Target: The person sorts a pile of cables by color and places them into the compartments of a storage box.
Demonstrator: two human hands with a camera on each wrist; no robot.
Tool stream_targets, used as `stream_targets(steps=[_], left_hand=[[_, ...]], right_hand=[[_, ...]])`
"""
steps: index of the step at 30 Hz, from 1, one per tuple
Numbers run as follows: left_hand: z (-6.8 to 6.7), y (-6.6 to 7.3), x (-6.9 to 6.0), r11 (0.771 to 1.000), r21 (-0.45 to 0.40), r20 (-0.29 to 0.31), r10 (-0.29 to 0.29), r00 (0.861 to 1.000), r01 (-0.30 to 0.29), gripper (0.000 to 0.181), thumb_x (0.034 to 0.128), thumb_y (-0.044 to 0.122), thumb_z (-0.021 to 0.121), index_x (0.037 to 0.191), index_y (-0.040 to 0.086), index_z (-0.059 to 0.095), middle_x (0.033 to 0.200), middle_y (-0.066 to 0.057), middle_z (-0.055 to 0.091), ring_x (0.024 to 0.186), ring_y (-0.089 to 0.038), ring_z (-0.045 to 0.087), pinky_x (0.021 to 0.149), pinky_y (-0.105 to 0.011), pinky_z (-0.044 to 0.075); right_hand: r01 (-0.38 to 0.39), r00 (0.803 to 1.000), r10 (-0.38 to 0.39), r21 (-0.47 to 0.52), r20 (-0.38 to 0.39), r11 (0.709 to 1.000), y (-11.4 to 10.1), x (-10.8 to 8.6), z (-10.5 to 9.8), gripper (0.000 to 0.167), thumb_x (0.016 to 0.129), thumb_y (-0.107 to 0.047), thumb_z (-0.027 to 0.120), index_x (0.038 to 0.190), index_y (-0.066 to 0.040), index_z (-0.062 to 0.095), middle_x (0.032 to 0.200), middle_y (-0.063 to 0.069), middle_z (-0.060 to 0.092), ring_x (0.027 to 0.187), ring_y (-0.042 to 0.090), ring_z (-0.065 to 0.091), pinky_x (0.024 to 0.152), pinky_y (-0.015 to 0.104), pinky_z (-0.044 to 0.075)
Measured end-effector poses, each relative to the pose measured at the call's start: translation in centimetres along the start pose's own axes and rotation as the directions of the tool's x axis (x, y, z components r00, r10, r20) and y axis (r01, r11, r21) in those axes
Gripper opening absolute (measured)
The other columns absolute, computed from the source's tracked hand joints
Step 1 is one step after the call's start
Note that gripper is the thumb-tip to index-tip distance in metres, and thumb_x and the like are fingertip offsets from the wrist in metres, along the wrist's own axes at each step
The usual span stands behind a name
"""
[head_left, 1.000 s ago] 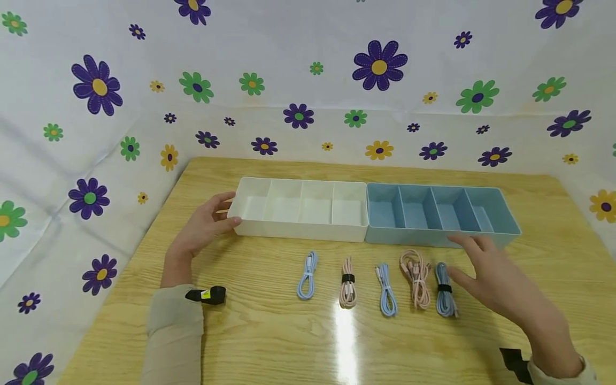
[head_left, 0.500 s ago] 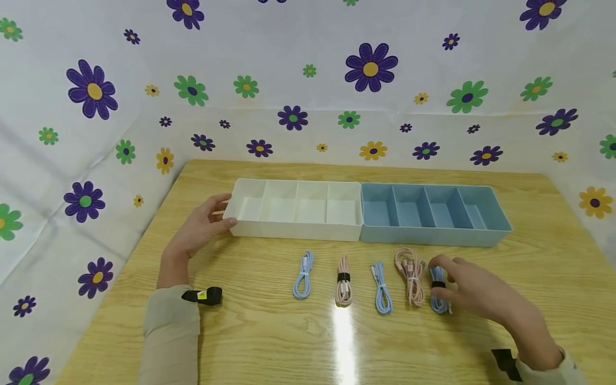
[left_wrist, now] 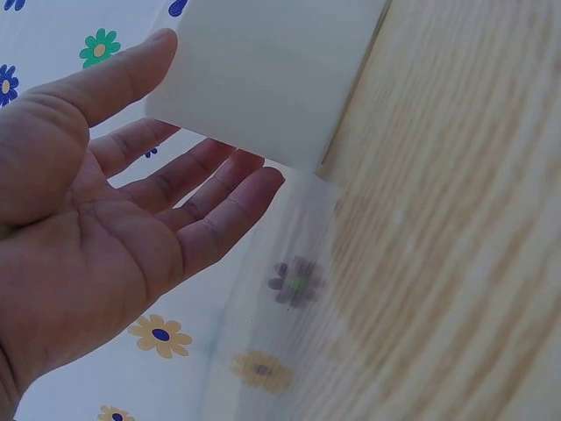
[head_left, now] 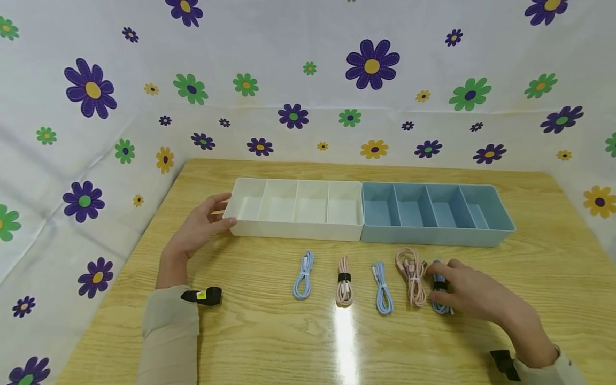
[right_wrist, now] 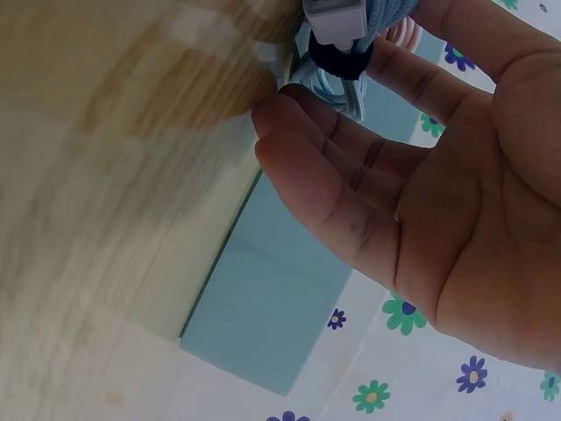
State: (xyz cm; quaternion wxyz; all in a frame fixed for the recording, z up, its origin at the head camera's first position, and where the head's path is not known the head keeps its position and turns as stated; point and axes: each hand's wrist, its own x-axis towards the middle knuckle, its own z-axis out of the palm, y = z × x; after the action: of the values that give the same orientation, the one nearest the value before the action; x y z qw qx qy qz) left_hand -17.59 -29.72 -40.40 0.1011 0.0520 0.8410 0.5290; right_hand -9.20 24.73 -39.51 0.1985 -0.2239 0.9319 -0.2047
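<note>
My left hand point(head_left: 197, 227) rests at the left end of a white divided storage box point(head_left: 295, 230). In the left wrist view its thumb and loosely extended fingers point(left_wrist: 219, 219) lie against the box's end point(left_wrist: 263, 79). My right hand point(head_left: 474, 289) is over a bundled blue cable with a black strap point(head_left: 439, 286), pinching it between thumb and fingers. The right wrist view shows the strap and white plug point(right_wrist: 337, 22) near the fingertips, with the cable partly cut off by the frame. A bundled pink cable point(head_left: 415, 283) lies just left of that hand.
A blue divided box point(head_left: 433, 235) adjoins the white one at its right end. Left of the pink cable lie a light blue cable point(head_left: 382, 291), a black-strapped pink cable point(head_left: 344, 283) and another light blue cable point(head_left: 303, 275). Flowered cloth point(head_left: 327, 53) hangs behind the wooden table point(head_left: 260, 331).
My right hand has come down and left from near the blue box's front onto the black-strapped blue cable, and its fingers have closed in. The left hand stays at the white box.
</note>
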Motion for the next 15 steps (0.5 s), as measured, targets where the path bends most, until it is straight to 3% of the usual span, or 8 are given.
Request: stream_targets(steps=[15], left_hand=[[-0.04, -0.12, 0.01, 1.0, -0.013, -0.005, -0.005, 1.0, 0.005, 0.075, 0.0962, 0.028, 0.067, 0.158, 0.014, 0.025, 0.149, -0.02, 0.039, 0.127, -0.038, 0.048, 0.087, -0.022, 0.051]], right_hand=[[0.007, 1.0, -0.007, 0.052, -0.008, 0.999, 0.32, 0.03, 0.2, 0.04, 0.089, -0.026, 0.075, 0.121, -0.01, 0.057, 0.105, 0.011, 0.054, 0.079, 0.014, 0.048, 0.064, 0.031, 0.042]])
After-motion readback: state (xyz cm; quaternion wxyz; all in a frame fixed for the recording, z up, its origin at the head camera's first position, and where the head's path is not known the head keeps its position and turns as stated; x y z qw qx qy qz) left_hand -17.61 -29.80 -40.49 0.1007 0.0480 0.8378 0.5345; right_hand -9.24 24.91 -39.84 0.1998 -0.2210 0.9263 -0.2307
